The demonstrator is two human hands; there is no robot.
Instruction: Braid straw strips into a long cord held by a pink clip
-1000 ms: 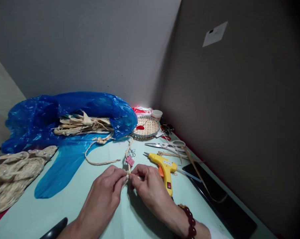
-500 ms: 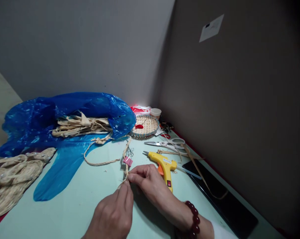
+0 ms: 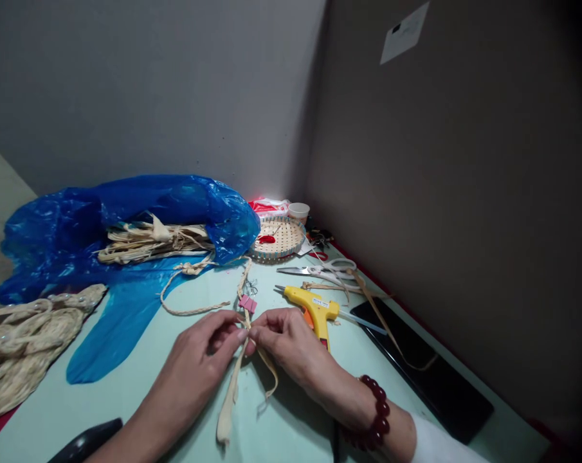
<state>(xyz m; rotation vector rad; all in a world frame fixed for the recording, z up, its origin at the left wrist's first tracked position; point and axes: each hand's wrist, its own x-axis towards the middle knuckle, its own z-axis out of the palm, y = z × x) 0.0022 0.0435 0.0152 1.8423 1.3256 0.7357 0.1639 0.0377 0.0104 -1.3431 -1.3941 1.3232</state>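
Observation:
My left hand (image 3: 208,344) and my right hand (image 3: 283,337) meet at the middle of the table, fingertips almost touching. Both pinch a pale dried-fibre braid (image 3: 247,319) just below a pink binder clip (image 3: 247,303). Two loose strips hang from the pinch: a broad fibre strip (image 3: 229,408) runs down toward me, and a thinner curled strip (image 3: 271,373) drops under my right hand. Beyond the clip the braid leads up to a looped cord (image 3: 194,312) near the blue bag. A yellow glue gun (image 3: 314,305) lies right of my right hand, partly behind it.
A blue plastic bag (image 3: 141,193) holds a bundle of dried fibre (image 3: 160,241). A woven piece with beads (image 3: 35,350) lies at the left. Back right are a round woven tray (image 3: 291,239), a paper cup (image 3: 299,211), scissors (image 3: 314,273) and a black flat object (image 3: 430,370).
My left hand has moved up and turned, its fingers now pinching beside my right hand's. Two loose strips hang in view below. A dark object shows at the lower left.

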